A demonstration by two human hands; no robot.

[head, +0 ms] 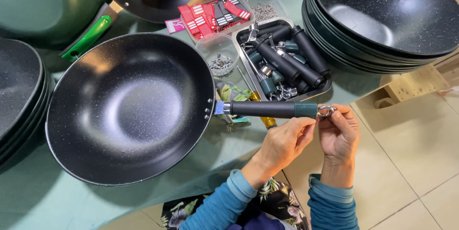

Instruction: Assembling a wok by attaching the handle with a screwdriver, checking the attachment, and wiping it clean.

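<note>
While a black speckled wok (129, 108) lies on the green desk (38, 201) at left, its dark handle (272, 109) juts right past the desk edge. Below the handle's end, the left hand (283, 144) has its fingers (306, 125) pinched together on the green tip. Just right, the right hand (338, 132) pinches the metal hanging ring (325, 111) at that tip. Behind sits a steel tray (327, 85) of loose handles, then a stack of woks (382, 19).
</note>
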